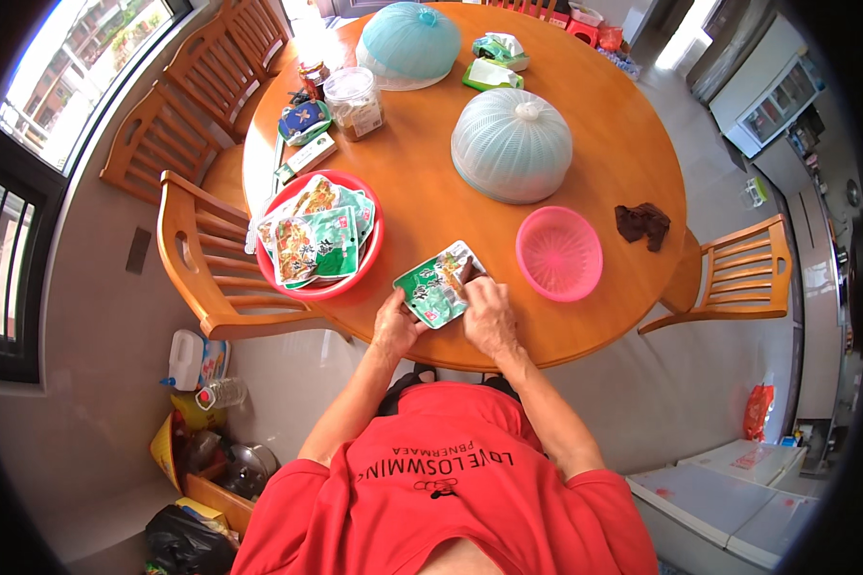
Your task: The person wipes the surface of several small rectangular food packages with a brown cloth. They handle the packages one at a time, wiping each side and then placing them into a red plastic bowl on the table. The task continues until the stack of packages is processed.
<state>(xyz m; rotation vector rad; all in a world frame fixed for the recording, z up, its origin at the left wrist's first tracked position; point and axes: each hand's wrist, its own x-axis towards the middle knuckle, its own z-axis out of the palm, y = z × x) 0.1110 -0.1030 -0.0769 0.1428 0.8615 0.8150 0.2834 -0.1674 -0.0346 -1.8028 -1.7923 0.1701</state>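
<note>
A flat green and white food packet (430, 287) is tilted up at the table's near edge, in front of my body. My left hand (398, 328) grips its lower left corner, fingers underneath. My right hand (489, 316) is closed over the packet's right side. Something dark brown shows at its fingertips; whether it is a cloth or part of the packet's print I cannot tell. To the left, a red basin (378, 240) holds several similar packets (318, 247) in a loose pile. A pink ribbed plastic bowl (558, 251) stands to the right of my right hand.
On the round wooden table (422, 172) are a crumpled dark brown cloth (642, 225), a pale mesh food cover (510, 149), a blue food cover (408, 43), tissue packs (494, 75) and a clear jar (353, 101). Wooden chairs (211, 264) flank it.
</note>
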